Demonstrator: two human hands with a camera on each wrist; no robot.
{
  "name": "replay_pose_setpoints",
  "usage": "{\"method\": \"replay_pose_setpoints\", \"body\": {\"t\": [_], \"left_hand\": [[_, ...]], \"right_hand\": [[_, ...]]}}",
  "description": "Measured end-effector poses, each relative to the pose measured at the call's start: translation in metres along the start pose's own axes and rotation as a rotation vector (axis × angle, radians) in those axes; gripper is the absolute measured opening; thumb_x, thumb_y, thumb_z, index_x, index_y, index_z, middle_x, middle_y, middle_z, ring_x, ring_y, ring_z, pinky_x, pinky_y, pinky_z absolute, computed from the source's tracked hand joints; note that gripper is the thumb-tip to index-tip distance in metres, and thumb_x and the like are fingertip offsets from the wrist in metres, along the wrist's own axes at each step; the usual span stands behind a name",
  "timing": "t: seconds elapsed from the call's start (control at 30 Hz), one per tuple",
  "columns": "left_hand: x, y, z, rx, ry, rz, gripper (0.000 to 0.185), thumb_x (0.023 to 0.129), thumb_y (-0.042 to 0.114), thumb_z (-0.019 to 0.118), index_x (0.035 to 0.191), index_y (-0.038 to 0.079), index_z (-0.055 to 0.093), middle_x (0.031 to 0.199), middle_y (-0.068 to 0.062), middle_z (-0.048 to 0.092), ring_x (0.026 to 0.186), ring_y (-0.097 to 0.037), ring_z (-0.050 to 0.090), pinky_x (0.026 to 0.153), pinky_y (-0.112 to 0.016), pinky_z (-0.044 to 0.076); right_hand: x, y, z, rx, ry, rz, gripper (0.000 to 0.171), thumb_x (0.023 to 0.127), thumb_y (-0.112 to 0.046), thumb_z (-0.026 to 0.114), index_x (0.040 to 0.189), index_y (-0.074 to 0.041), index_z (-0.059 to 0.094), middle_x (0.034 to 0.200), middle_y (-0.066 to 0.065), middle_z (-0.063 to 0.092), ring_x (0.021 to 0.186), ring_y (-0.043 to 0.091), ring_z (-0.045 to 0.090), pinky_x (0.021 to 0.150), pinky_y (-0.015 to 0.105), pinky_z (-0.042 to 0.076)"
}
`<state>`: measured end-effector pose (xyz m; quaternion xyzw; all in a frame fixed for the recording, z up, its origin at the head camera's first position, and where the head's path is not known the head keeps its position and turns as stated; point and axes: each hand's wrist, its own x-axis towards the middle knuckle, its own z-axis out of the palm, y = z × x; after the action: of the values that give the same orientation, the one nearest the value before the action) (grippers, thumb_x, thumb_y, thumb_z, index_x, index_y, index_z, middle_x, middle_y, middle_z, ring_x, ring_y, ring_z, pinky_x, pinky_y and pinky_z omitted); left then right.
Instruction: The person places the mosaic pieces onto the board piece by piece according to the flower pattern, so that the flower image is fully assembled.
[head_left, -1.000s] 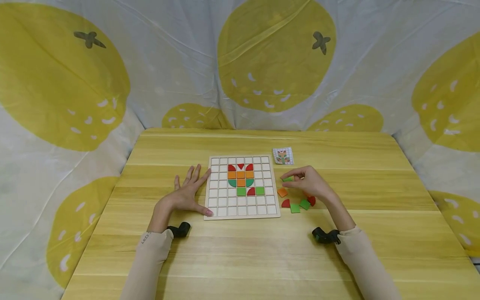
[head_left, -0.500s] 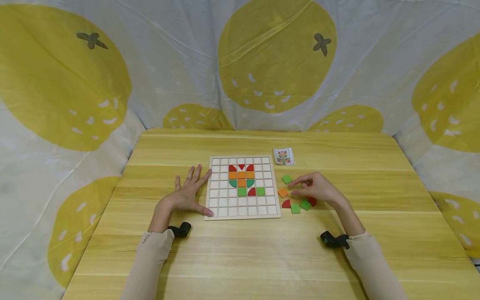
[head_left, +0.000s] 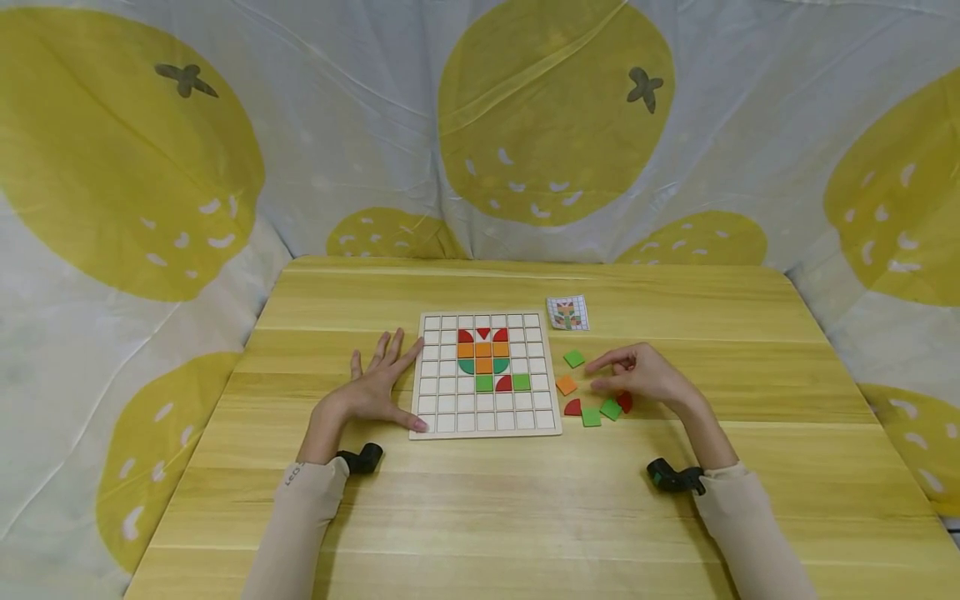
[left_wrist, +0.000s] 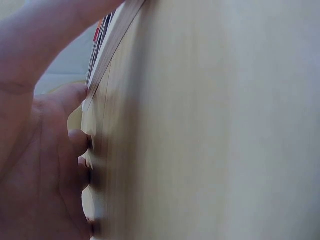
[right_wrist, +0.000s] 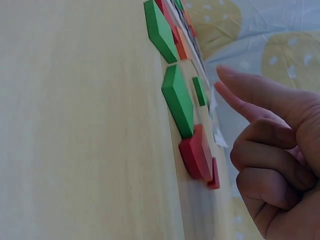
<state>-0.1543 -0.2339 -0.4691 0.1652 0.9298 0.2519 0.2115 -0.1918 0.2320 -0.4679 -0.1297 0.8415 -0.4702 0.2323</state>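
Observation:
A wooden grid board (head_left: 450,421) lies on the table, with red, orange, teal and green tiles set in it. My left hand (head_left: 370,392) is spread at its left side; thumb and index finger touch the frame, as the left wrist view also shows. Over the loose tiles hovers my right hand (head_left: 637,373), thumb and index finger apart with nothing between them, the other fingers bent. Nearest to it are a green square tile (head_left: 573,358) and an orange square tile (head_left: 566,385). In the right wrist view, a red tile (right_wrist: 196,159) lies below the fingers, beside a green tile (right_wrist: 178,102).
A small pattern card (head_left: 567,312) lies behind the loose tiles, right of the board. Closer to me are a red quarter-circle tile (head_left: 573,407) and a green tile (head_left: 592,417). A lemon-print cloth (head_left: 555,108) hangs behind the wooden table (head_left: 480,517).
My right hand has drawn back to the right, letting go of the green square tile, which now lies on the table beside the board. The left hand has stayed at the board's edge.

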Motion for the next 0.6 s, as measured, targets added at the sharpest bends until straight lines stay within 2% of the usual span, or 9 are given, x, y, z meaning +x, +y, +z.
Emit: {"method": "replay_pose_setpoints", "body": {"t": [0.17,0.47,0.6], "left_hand": [[0.0,-0.001,0.0,0.008,-0.003,-0.003,0.14,0.068,0.057,0.092,0.168,0.019,0.002,0.172,-0.021,-0.021,0.158,-0.043,-0.024,0.114,-0.079,-0.021],[0.0,-0.001,0.0,0.0,0.002,-0.003,0.139,0.069,0.057,0.092,0.168,0.019,0.002,0.172,-0.022,-0.02,0.158,-0.044,-0.024,0.114,-0.079,-0.021],[0.0,-0.001,0.0,0.003,-0.002,-0.004,0.139,0.069,0.056,0.092,0.168,0.019,0.003,0.172,-0.022,-0.02,0.158,-0.044,-0.024,0.114,-0.079,-0.021]], "right_hand": [[-0.002,0.003,-0.006,-0.003,0.015,0.034,0.032,0.089,-0.023,0.083,0.114,-0.005,0.078,0.064,-0.004,0.035,0.062,0.01,0.033,0.056,0.024,0.028],[-0.006,0.008,-0.018,-0.003,0.037,0.052,0.033,0.088,-0.023,0.084,0.115,-0.005,0.078,0.066,-0.001,0.055,0.063,0.009,0.04,0.058,0.023,0.033],[-0.009,0.013,-0.023,0.001,0.068,0.052,0.033,0.088,-0.023,0.084,0.116,-0.006,0.078,0.064,-0.003,0.051,0.062,0.009,0.038,0.058,0.024,0.033]]}}
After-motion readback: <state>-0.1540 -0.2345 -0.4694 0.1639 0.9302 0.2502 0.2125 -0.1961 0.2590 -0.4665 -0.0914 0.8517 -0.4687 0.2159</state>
